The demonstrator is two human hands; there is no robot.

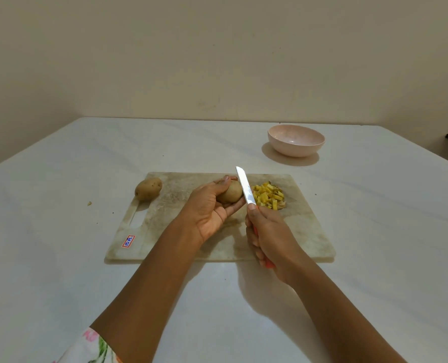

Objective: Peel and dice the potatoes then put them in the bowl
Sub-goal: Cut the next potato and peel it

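The left hand (212, 205) curled round an unpeeled potato (232, 194) over the cutting board (186, 244), its long axis pointing at the knife (245, 188) gripped in the right hand (270, 237), blade just beside it. Diced pieces (268, 196) lay on the board's right, another potato (148, 189) at its left edge and the bowl (296, 144) beyond it. The board's sticker (128, 241) seemed to read "10A".

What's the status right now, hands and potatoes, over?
Left hand holds an unpeeled potato; right hand grips the knife. Diced pile on the board, bowl empty, second potato waiting. Nothing in the way.
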